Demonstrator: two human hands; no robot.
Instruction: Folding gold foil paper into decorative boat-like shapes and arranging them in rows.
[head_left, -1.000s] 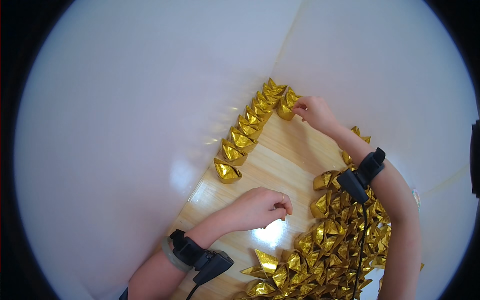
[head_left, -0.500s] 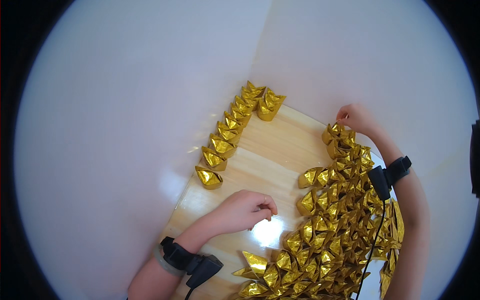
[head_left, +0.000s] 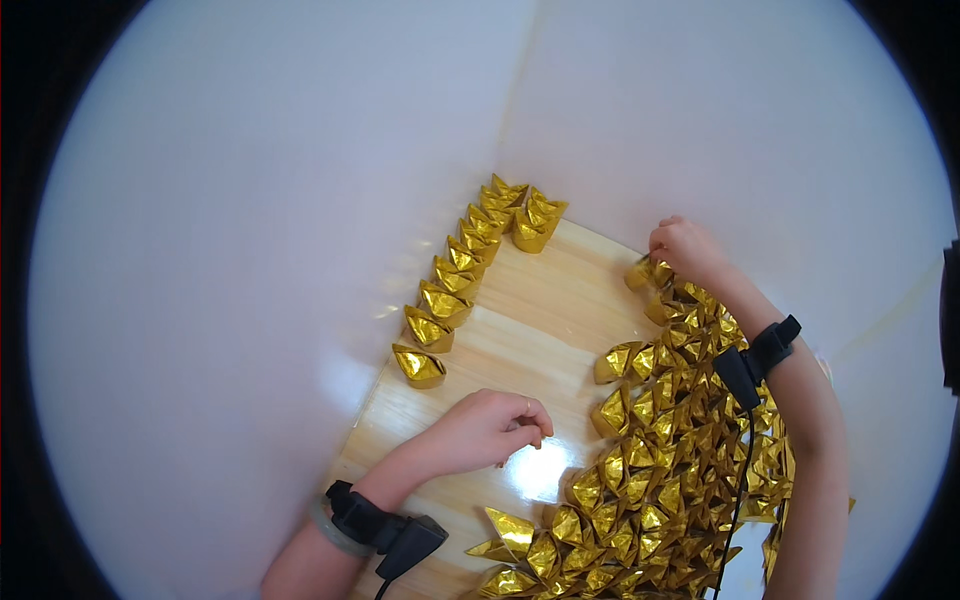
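My right hand (head_left: 686, 248) is at the far end of a dense group of gold foil paper ingots (head_left: 640, 420). Its fingers are closed on the far-left corner ingot (head_left: 637, 274), which is slightly blurred and partly covered by the hand. Over the bare middle of the wooden board, my left hand (head_left: 495, 428) hovers with its fingers loosely curled toward the thumb. Nothing shows in it. Along the board's left edge runs a single row of gold ingots (head_left: 440, 302), and a short stack of ingots (head_left: 538, 222) sits beside its far end.
The light wooden board (head_left: 540, 320) meets pale walls (head_left: 300, 200) at its left and far sides. A pointed folded gold piece (head_left: 512, 530) juts out at the near-left of the group. Black straps with devices (head_left: 385, 525) and cables are on both wrists.
My right hand has moved a little left and nearer, and the corner ingots under it have shifted left. My left hand stays almost where it was. The view has tilted slightly.
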